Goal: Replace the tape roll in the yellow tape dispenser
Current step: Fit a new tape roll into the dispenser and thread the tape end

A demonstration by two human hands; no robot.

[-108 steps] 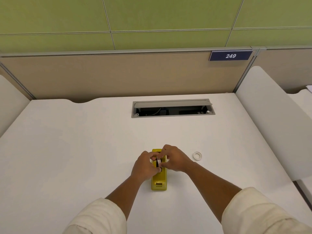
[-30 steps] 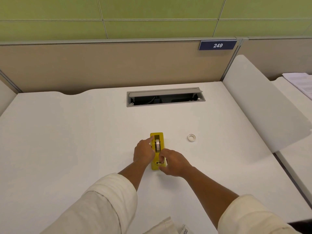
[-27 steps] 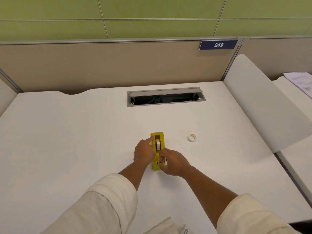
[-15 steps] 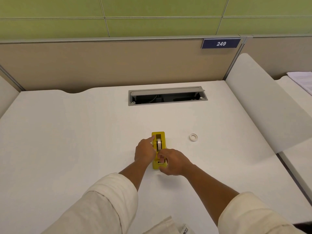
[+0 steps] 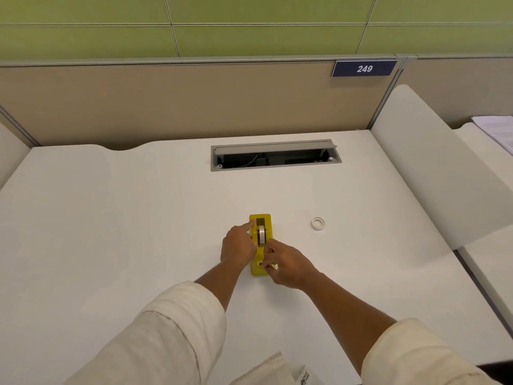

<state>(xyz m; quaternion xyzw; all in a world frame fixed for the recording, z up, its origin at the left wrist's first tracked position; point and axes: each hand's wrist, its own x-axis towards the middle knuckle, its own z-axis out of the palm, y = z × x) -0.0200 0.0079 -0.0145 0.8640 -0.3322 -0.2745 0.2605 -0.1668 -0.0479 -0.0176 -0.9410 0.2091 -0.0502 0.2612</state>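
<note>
**Tape end at the cutter: where it could slip**

The yellow dispenser (image 5: 260, 243) lies lengthways on the white desk (image 5: 111, 232), with a tape roll (image 5: 261, 236) already seated in its well. The likely trouble from here, as I judge it, is the loose tape end: if the pull is crooked or too light, the strip may stick to itself, snap back onto the roll, or miss the cutter. A hard pull could also drag the light dispenser along the desk if the steadying hand lets up.

The left hand (image 5: 238, 247) rests against the dispenser's left side, forefinger stretched out along the top edge, other fingers curled. The right hand (image 5: 286, 263) is at the cutter end, thumb and fingers pinched together, apparently on the tape end; the strip itself is too fine to see. A small white ring (image 5: 318, 223) lies well apart to the right.
</note>
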